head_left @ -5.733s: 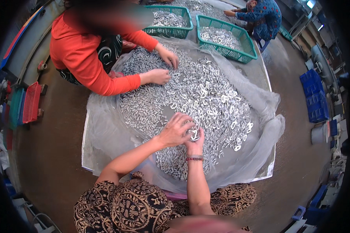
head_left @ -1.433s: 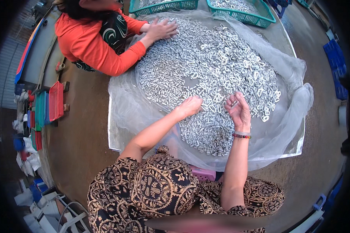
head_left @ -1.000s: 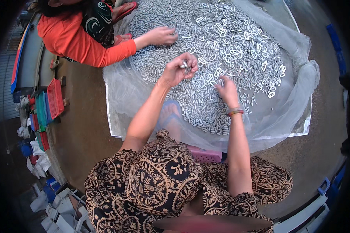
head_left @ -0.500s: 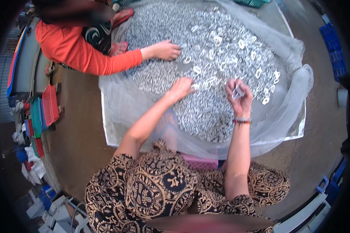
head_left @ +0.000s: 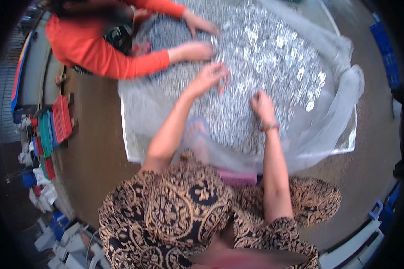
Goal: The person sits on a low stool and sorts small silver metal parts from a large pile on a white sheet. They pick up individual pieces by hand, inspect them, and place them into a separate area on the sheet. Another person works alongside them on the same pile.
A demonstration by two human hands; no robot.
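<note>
A wide pile of small silvery-grey pieces [head_left: 238,121] lies before me, with larger pale, link-shaped pieces [head_left: 300,74] scattered over its right half. My left hand [head_left: 208,80] hovers over the middle of the pile, fingers bent and apart, with nothing visible in them. To its right, my right hand [head_left: 263,107] reaches down to the pieces with its fingers curled together; whatever they hold is hidden. Close beyond my left hand, a co-worker's two hands [head_left: 195,51] touch the far left part of the pile. Motion blurs the small pieces.
Sheer white netting [head_left: 345,101] surrounds the pile on a pale sheet. A pink perforated plastic thing [head_left: 238,178] shows at the near edge. Stacked coloured baskets [head_left: 62,117] stand at the left, blue crates [head_left: 385,56] at the right. The co-worker in an orange top [head_left: 92,51] sits far left.
My right hand has moved left and down to the pile; the pale link-shaped piece it held no longer shows. My left hand has moved away from me. A second co-worker's hand has come into view.
</note>
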